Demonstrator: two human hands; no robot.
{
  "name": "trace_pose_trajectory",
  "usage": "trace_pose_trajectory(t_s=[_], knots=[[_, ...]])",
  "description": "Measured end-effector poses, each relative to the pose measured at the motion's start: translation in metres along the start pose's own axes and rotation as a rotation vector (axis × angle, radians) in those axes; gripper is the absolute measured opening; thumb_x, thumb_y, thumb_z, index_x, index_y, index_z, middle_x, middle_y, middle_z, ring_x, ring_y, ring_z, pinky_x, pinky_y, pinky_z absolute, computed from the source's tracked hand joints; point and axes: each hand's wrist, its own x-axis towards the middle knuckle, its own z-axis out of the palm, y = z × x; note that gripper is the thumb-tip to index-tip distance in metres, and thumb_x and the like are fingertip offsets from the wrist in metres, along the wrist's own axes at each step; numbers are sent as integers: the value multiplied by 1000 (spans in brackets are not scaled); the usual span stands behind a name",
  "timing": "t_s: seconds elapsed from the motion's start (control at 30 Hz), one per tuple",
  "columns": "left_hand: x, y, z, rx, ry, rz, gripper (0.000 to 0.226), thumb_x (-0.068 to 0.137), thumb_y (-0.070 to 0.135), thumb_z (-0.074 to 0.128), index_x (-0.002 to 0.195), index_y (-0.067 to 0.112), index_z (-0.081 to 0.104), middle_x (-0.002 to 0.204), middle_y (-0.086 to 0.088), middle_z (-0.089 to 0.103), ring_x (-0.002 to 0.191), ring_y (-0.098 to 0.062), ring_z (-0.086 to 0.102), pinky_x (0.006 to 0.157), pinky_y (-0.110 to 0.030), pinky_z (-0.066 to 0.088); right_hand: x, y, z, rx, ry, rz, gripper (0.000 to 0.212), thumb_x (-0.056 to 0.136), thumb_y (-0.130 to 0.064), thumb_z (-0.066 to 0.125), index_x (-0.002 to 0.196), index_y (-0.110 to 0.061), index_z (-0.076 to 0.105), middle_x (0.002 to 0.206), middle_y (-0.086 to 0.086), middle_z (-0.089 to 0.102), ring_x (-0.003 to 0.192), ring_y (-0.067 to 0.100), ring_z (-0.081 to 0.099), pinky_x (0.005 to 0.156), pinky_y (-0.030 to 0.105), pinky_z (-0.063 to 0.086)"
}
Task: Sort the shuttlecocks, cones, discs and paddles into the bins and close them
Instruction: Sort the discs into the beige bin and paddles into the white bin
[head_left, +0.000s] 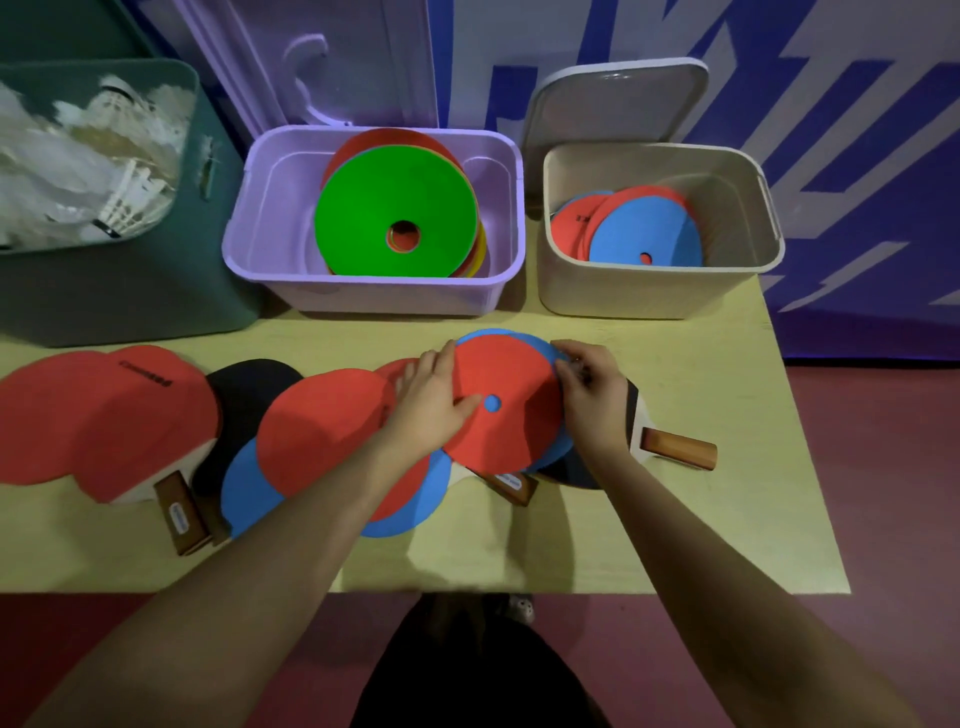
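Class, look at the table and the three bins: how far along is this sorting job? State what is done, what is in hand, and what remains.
Done: shuttlecocks fill the green bin; cones sit stacked in the purple bin; some discs lie in the beige bin. In hand: the left hand and right hand hold a red disc. Left: more discs, the paddles, and closing every bin.

Pale yellow table (701, 519), three bins (363, 291), paddles (135, 415), discs (322, 421)
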Motion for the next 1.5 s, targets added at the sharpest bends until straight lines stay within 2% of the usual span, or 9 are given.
trace_pose_trajectory(t_s=[0.1, 0.2, 0.3, 0.53, 0.67, 0.83, 1.17, 1.33, 1.5], knots=[[1, -1, 8, 92, 5, -4, 81, 87, 42, 57, 148, 12, 14, 143, -12, 33, 128, -32, 32, 105, -43, 24, 12, -2, 16, -26, -39, 64, 22, 93, -8, 52, 112, -9, 63, 113, 11, 56, 99, 9, 54, 88, 13, 38], [8, -1, 9, 89, 0, -6, 82, 84, 40, 62, 147, 13, 17, 137, -12, 37, 126, -32, 33, 104, -42, 24, 14, 13, 21, -457, -186, 175, 49, 91, -39, 56, 132, -12, 50, 130, 14, 43, 120, 34, 39, 101, 41, 26], [14, 2, 7, 1, 20, 7, 85, 80, 34, 69, 147, 14, 21, 133, -12, 37, 125, -31, 34, 103, -39, 24, 4, 23, 20, -661, -246, 139, 71, 81, -53, 62, 137, -15, 40, 134, 13, 34, 123, 36, 30, 103, 44, 19], [20, -5, 6, 143, -41, 12, 83, 80, 50, 62, 146, 16, 24, 130, -8, 39, 121, -29, 34, 100, -38, 25, 11, 21, 17, -535, -292, 106, 64, 83, -30, 66, 138, -21, 36, 131, 9, 40, 123, 30, 33, 104, 43, 15], [23, 0, -1, 42, -93, 22, 84, 80, 41, 68, 146, 13, 24, 129, -11, 37, 121, -31, 37, 103, -38, 27, 7, 19, 20, -458, -257, 79, 54, 86, -16, 58, 136, -20, 38, 124, 8, 49, 112, 27, 46, 96, 35, 21], [9, 7, -23, -145, 32, 135, 71, 75, 21, 72, 136, 10, 37, 126, -13, 43, 112, -35, 50, 91, -42, 43, 2, 3, -4, -221, -183, 8, 44, 82, -11, 65, 124, -16, 53, 117, 4, 61, 100, 21, 58, 85, 28, 44], [-2, 50, -86, -338, 363, 478, 58, 70, 14, 75, 121, 7, 50, 117, -8, 56, 105, -24, 55, 87, -37, 46, 3, -60, -58, -188, 114, -328, 33, 82, -17, 69, 112, -13, 58, 102, -6, 63, 85, 4, 54, 74, 13, 41], [28, 98, -117, -272, 534, 538, 54, 72, 21, 74, 120, 13, 51, 113, -8, 59, 100, -31, 59, 82, -41, 49, 46, -87, -84, -167, 246, -437, 34, 85, -14, 67, 117, -10, 54, 109, -2, 60, 94, 15, 58, 78, 36, 50], [75, 152, -126, -151, 665, 576, 51, 78, 23, 71, 123, 12, 51, 114, -11, 57, 100, -33, 58, 82, -44, 46, 107, -92, -116, -264, 288, -556, 43, 90, -13, 60, 131, -14, 49, 111, 3, 58, 101, 18, 56, 84, 39, 50]])
